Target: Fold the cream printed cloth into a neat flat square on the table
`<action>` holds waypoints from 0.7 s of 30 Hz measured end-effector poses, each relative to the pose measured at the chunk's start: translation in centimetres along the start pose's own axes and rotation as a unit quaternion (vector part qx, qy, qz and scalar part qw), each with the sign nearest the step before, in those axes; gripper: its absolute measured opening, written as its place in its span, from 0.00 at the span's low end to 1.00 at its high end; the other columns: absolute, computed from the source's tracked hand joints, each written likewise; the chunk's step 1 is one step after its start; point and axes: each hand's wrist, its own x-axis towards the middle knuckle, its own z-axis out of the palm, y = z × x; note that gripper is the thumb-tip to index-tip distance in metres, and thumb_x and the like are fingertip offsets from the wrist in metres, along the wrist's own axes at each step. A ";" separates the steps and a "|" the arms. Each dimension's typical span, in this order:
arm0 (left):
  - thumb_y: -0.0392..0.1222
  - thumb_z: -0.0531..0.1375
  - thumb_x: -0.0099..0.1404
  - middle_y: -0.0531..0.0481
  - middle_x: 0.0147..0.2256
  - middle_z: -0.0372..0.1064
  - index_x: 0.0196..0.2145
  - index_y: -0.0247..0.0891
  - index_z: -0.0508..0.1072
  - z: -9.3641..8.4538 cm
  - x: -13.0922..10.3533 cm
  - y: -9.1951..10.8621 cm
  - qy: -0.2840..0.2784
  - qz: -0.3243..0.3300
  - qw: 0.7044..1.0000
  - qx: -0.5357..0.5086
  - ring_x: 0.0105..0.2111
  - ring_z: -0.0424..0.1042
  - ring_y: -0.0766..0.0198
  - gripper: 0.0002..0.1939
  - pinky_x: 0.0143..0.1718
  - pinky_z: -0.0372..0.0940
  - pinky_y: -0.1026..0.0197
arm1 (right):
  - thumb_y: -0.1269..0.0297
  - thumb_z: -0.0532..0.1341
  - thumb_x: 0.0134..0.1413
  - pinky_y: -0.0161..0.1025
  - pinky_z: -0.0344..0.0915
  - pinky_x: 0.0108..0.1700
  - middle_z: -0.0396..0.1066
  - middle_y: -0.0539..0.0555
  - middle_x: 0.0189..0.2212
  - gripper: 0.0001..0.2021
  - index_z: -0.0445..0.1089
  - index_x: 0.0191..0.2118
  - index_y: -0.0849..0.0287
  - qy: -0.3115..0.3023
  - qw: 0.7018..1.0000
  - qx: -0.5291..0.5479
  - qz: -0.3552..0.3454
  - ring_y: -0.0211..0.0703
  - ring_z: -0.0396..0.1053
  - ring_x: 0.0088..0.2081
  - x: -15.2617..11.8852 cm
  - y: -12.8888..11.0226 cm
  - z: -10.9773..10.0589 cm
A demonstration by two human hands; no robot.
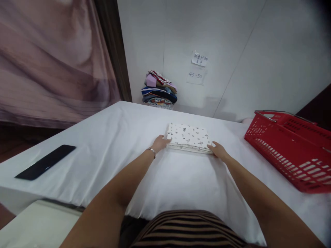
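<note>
A folded white cloth with small dark prints (188,136) lies flat on the white-covered table (134,124), its layered folded edge facing me. My left hand (160,142) grips the cloth's near left corner, thumb on top and fingers at the side. At the near right corner, my right hand (217,150) holds the cloth the same way, with its fingers partly hidden beneath the edge. A bracelet circles my left wrist.
A red plastic basket (289,148) stands on the table at the right. A black flat object (48,162) lies at the left. Behind the table's far edge is a pile of folded fabrics (159,90). A pink curtain (51,58) hangs at the left.
</note>
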 end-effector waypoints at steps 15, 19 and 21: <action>0.39 0.50 0.68 0.47 0.40 0.71 0.38 0.41 0.76 2.9 -2.1 0.8 0.023 0.420 0.850 0.317 0.44 0.66 0.58 0.14 0.46 0.59 0.55 | 0.66 0.51 0.61 0.46 0.61 0.51 0.72 0.57 0.46 0.15 0.73 0.47 0.57 0.073 0.893 -0.161 -0.414 0.49 0.66 0.48 -2.4 -1.9 3.9; 0.39 0.52 0.67 0.49 0.39 0.73 0.38 0.40 0.76 2.6 -1.3 -0.2 0.019 0.423 0.859 0.287 0.42 0.67 0.60 0.12 0.46 0.60 0.56 | 0.67 0.52 0.61 0.45 0.63 0.50 0.72 0.58 0.45 0.14 0.73 0.46 0.57 0.097 0.879 -0.155 -0.440 0.49 0.67 0.47 -2.0 -0.8 4.4; 0.38 0.52 0.67 0.49 0.38 0.73 0.37 0.40 0.76 2.5 -1.3 -0.2 0.016 0.424 0.860 0.284 0.41 0.67 0.60 0.11 0.45 0.60 0.57 | 0.67 0.53 0.61 0.44 0.63 0.50 0.72 0.57 0.45 0.14 0.73 0.46 0.56 0.097 0.875 -0.154 -0.448 0.49 0.67 0.47 -2.0 -0.6 4.4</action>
